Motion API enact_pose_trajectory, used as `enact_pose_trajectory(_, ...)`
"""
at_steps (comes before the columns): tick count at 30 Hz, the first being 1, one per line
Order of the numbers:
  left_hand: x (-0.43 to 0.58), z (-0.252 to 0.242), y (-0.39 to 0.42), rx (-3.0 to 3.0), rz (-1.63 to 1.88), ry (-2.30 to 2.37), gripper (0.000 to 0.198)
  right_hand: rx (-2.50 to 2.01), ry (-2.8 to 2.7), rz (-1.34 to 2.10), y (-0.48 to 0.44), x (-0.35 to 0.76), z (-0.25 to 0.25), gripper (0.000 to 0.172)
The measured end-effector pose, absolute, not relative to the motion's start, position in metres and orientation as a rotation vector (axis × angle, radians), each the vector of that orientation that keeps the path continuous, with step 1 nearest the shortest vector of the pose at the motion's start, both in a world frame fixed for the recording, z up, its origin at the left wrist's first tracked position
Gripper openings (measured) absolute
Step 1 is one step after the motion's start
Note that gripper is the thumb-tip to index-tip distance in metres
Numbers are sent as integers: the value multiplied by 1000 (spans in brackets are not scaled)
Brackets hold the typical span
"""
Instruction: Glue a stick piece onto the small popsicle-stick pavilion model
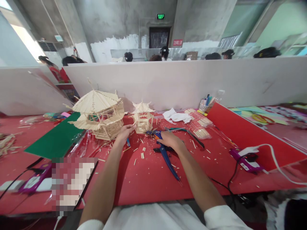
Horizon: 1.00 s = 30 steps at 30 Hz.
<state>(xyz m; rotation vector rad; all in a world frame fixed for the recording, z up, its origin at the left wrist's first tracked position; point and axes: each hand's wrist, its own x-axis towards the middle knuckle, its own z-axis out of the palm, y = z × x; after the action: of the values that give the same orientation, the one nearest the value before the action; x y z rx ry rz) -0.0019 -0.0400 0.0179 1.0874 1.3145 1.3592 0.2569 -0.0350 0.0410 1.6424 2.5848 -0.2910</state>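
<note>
A small pavilion model (143, 119) made of thin pale wooden sticks stands on the red table. At its left side, my left hand (126, 132) has its fingers closed against the lower edge. My right hand (169, 140) is closed around blue-handled pliers (157, 134) with an orange patch, their dark head close to the model's base. Below that hand lies a long blue tool (169, 163), partly covered; its kind is unclear. A larger stick pavilion (97, 115) with a wide roof stands to the left of my left hand.
Stick offcuts (142, 155) are strewn over the red table (144, 188). Bagged sticks (200, 126), white tissue (176, 115) and a pen cup (204, 103) stand behind. A green board (55, 137) lies left; purple power strips (247, 161) sit on both sides. A white partition (168, 83) closes the back.
</note>
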Motion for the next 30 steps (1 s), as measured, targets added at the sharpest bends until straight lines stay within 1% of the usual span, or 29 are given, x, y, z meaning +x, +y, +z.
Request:
enact_pose_trajectory(4,-4,13,-37,1095,1363,1306,42,1592,2602,-213,-38,261,46,28)
enact_pose_trajectory(8,-5,11,-36,1107,1370,1294,41,1626,2617,-239,-41,265,49,22)
enact_pose_trajectory(11,-5,8,-35,1119,1378,1278,41,1730,2753,-313,-35,262,49,20)
enact_pose_trajectory(14,-5,4,-33,1129,1388,1269,40,1806,3053,-422,-21,250,49,28)
enact_pose_trajectory(16,-5,0,-31,1138,1406,1273,39,1734,3266,-444,-9,237,49,37)
enact_pose_trajectory(18,-5,-2,-29,1156,1427,1274,38,1684,3359,-470,0,225,49,40)
enact_pose_trajectory(23,-3,-6,-28,1236,1460,1273,40,1761,3377,-561,13,205,40,30)
enact_pose_trajectory(27,-4,-9,-28,1278,1467,1295,42,1826,3407,-563,17,202,32,27)
enact_pose_trajectory(30,-8,-14,-27,1254,1504,1315,45,1895,3394,-632,19,202,29,23)
